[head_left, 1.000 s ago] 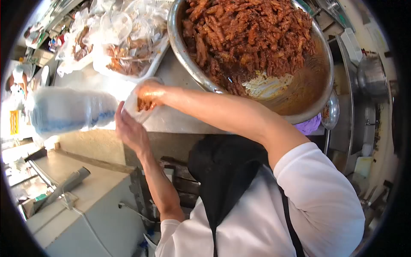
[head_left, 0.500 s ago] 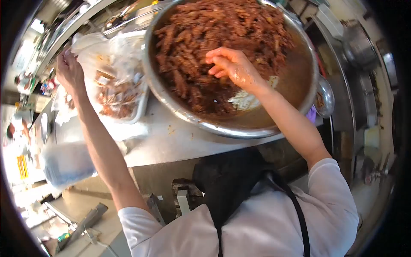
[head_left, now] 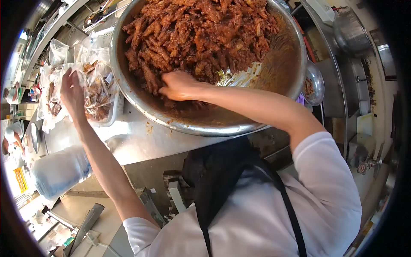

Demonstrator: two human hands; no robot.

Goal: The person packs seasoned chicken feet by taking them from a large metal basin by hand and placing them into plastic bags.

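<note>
A large steel bowl [head_left: 205, 130] holds a heap of reddish-brown sauced pieces [head_left: 201, 38] that look like chicken feet. My right hand [head_left: 182, 85] is down in the lower left part of the heap, its fingers bent around something I cannot make out. At the left, my left hand [head_left: 72, 92] is raised over filled clear plastic bags [head_left: 97, 92] in a white basket [head_left: 114, 109]. Its fingers point away from me and are slightly apart, with nothing visible between them.
A roll of clear plastic bags [head_left: 60, 169] lies at the left of the steel table [head_left: 141, 145]. Right of the big bowl is a small metal bowl [head_left: 314, 88], and beyond it a metal pot [head_left: 351, 34]. People are partly visible at the far left.
My right hand has left the clear bag it was in and gone down into the heap. My left hand has moved from that bag to above the filled bags.
</note>
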